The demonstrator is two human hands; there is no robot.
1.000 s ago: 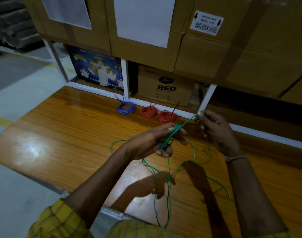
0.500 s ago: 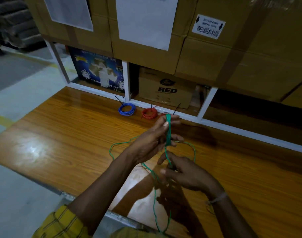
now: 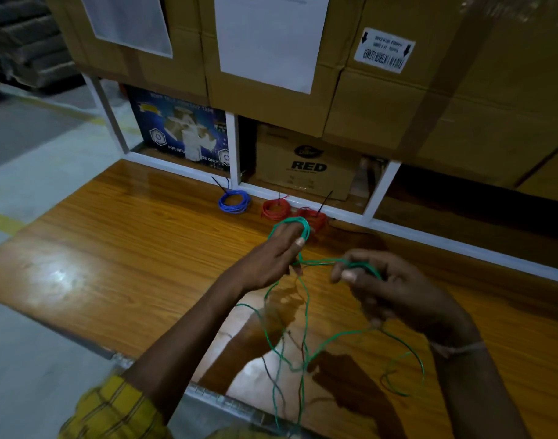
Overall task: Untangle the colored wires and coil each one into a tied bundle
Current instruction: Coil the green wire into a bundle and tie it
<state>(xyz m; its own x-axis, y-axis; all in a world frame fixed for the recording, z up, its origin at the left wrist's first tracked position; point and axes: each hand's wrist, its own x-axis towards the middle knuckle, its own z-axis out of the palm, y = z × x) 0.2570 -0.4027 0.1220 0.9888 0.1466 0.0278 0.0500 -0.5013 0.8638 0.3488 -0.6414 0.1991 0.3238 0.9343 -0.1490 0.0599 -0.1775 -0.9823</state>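
A long green wire [image 3: 304, 315] trails in loose loops over the wooden table [image 3: 119, 248]. My left hand [image 3: 274, 255] has several turns of it looped around its raised fingers. My right hand [image 3: 388, 289] pinches the same wire a short way to the right, and the slack runs down toward the table's near edge. At the back of the table lie three tied coils: a blue bundle [image 3: 234, 201] and two red bundles [image 3: 275, 209] [image 3: 315, 218], each with a black tie sticking up.
A white metal rack frame [image 3: 379, 188] borders the table's far edge, with cardboard boxes [image 3: 306, 163] stacked in and above it. A blue printed box [image 3: 179, 131] sits at the back left. Grey floor lies to the left.
My right hand rose from below the left hand to its right side, drawing the green wire with it. The left hand still holds the loops.
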